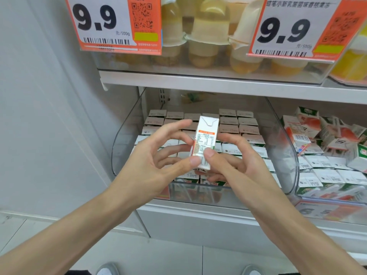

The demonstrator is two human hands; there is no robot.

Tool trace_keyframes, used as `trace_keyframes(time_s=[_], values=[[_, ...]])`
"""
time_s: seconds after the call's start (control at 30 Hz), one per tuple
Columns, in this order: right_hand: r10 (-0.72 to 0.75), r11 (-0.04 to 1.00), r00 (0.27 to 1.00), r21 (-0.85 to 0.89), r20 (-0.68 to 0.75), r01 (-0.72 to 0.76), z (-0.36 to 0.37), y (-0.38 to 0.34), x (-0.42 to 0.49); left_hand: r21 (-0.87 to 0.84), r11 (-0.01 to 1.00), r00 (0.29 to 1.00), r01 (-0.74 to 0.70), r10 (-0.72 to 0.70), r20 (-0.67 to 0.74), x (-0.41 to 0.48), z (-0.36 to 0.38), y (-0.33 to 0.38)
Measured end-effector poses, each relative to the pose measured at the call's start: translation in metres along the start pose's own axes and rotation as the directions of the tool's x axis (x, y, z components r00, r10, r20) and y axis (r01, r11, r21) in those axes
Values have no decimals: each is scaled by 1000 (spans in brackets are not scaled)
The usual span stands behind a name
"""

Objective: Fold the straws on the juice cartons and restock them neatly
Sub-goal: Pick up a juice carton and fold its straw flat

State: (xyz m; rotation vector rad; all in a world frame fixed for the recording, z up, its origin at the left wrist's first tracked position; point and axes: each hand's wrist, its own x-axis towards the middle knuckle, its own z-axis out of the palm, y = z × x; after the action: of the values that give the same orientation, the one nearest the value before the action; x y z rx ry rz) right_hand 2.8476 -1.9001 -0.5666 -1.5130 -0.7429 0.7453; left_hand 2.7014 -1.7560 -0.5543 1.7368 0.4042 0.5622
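A small white juice carton (205,139) with an orange label stands upright in the air above the clear shelf bin (127,135). My left hand (158,161) pinches its lower left edge with the thumb, the other fingers spread behind it. My right hand (236,161) holds its lower right side, thumb on the front face. The straw is not visible from this side. Several more cartons (238,126) stand in neat rows inside the bin beneath my hands.
A second clear bin (317,197) to the right holds jumbled cartons (317,139) with red fruit print. The shelf above (198,80) carries yellow jelly cups (208,36) and two orange 9.9 price tags (111,24). A grey wall stands at the left.
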Motion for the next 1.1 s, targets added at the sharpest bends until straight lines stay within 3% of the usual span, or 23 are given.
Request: trace_keyframes(time_s=[0.13, 0.27, 0.43, 0.53, 0.63, 0.93, 1.1], values=[[62, 984, 997, 165, 49, -69, -1, 0, 4, -13, 994, 992, 108, -108, -61, 1, 0, 3], [71, 950, 984, 290, 161, -116, 3, -1, 5, -56, 978, 972, 199, -190, 137, -2, 5, 5], [-60, 998, 974, -20, 219, 66, -2, -1, -2, -175, 962, 978, 209, -207, 28, -2, 8, -2], [-134, 988, 966, -44, 220, 147, 0, -1, -4, -113, 979, 984, 167, -172, -36, -1, 9, -6], [-236, 960, 966, -125, 107, 249, 0, 1, -1, -9, 997, 990, 81, -81, -116, 0, 6, -6], [-316, 902, 949, -317, -17, 294, -7, 7, -1, 41, 995, 986, -91, 96, -136, 3, 6, -12], [-345, 878, 938, -352, 3, 324, -7, 7, -1, 88, 984, 975, -153, 165, -146, 4, 6, -10]])
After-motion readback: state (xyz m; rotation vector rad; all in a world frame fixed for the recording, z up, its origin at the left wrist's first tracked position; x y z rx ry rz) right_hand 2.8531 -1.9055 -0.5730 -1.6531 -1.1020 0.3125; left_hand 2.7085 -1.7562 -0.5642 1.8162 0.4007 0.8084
